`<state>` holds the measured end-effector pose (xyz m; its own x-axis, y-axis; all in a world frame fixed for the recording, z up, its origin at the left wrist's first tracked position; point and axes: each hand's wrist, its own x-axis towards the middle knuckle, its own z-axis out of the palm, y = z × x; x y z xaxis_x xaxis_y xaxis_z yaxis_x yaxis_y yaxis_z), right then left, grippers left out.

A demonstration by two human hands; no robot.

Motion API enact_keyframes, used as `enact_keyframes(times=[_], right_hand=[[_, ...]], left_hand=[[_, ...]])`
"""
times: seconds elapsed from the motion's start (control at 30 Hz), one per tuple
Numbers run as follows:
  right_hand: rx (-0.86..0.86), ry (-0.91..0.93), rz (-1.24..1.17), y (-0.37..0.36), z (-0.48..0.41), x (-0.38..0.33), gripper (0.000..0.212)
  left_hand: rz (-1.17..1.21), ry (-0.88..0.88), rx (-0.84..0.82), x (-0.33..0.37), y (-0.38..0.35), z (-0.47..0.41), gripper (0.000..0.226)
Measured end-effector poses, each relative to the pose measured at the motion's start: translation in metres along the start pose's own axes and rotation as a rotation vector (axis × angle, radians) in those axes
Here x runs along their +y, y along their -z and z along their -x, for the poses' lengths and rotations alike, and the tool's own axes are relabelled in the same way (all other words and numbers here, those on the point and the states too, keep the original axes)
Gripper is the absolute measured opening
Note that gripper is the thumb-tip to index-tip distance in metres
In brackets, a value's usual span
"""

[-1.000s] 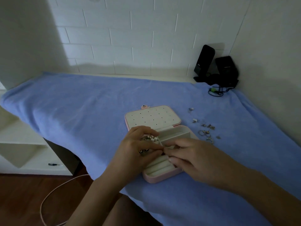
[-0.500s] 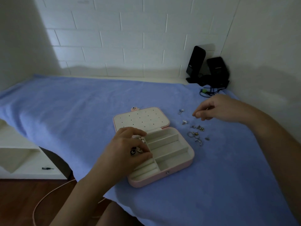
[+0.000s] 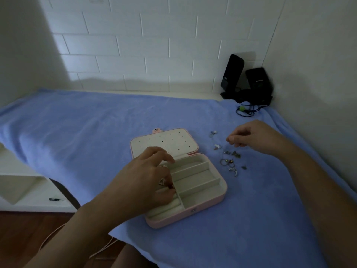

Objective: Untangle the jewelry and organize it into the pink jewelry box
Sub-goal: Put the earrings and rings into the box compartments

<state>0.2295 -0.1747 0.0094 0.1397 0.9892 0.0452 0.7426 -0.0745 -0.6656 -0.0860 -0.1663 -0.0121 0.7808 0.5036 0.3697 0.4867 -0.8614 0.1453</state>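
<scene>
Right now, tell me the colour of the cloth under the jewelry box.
The cloth is light blue; head view.

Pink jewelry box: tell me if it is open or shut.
Open. The pink jewelry box has its lid folded back on the blue cloth, dotted panel facing up, and its cream compartments exposed.

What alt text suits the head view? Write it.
A person's left hand holds tangled jewelry over an open pink jewelry box on a blue towel. The right hand hovers, fingertips pinched, above loose silver rings and earrings beside the box.
</scene>
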Motion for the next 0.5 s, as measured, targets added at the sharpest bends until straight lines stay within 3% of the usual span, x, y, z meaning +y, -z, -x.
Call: enact_keyframes(times=[0.2,0.33,0.5], right_hand=[[0.056,-0.016,-0.02,-0.002,-0.001,0.01,0.009],[0.058,-0.026,-0.037,-0.005,0.0,0.01,0.01],[0.061,0.052,0.046,-0.012,0.003,0.004,0.005]], left_hand=[[0.127,0.087,0.0,-0.003,0.0,0.0,0.035],[0.215,0.169,-0.118,-0.008,0.005,-0.003,0.014],[0.193,0.2,-0.146,-0.005,0.009,-0.005,0.009]])
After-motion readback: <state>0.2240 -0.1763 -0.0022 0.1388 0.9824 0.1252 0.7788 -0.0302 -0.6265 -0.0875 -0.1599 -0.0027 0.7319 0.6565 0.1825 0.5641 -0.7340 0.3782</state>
